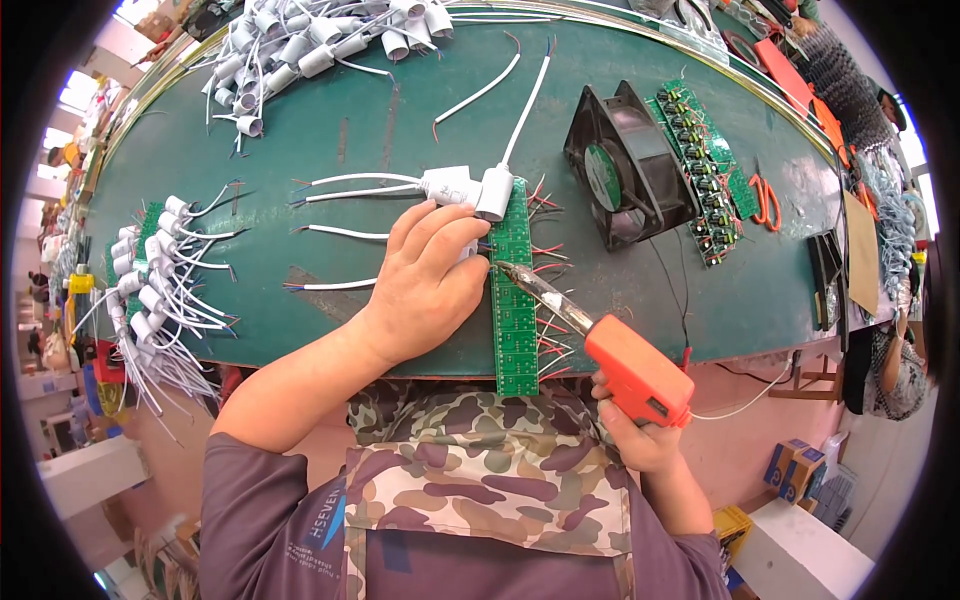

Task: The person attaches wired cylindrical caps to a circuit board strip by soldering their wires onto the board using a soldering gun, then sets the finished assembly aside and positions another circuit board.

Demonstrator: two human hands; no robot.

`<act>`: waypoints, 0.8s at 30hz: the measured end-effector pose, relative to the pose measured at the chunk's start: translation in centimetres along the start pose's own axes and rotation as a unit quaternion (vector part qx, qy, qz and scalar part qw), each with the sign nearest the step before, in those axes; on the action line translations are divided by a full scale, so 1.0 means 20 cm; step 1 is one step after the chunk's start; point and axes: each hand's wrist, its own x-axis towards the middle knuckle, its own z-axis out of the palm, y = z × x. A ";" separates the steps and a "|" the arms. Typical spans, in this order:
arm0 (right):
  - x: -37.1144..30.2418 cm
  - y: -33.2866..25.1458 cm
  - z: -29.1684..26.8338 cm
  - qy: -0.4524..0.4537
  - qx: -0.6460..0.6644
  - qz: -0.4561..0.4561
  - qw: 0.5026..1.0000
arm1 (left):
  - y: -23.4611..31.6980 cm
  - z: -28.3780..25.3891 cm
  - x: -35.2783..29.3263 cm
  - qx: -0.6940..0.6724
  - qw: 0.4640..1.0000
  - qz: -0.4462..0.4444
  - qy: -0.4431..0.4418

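Note:
My left hand (430, 270) is closed, its fingers bent over a mostly hidden white lamp socket beside a long green circuit board strip (515, 330). A thin dark lead shows between the fingertips and the board. My right hand (640, 435) grips an orange soldering gun (640, 370) by its handle. The metal tip of the gun meets the board near my left fingertips. Two white sockets lie just above the left fingers, one (495, 192) resting on the strip's upper end. White cables (345, 231) run out left from under my hand; red and dark wires (552, 325) stick out along the strip's right side.
A black fan (625, 165) stands right of the strip, beside green boards crowded with components (705, 170) and orange-handled scissors (766, 203). White sockets with cables are heaped at the far left (300, 45) and near left (150, 270). One loose white cable (478, 95) lies at the back.

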 end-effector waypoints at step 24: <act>0.04 -0.02 0.00 -0.011 -0.151 -0.074 0.986 | 0.01 0.00 0.01 0.006 1.000 -0.004 -0.009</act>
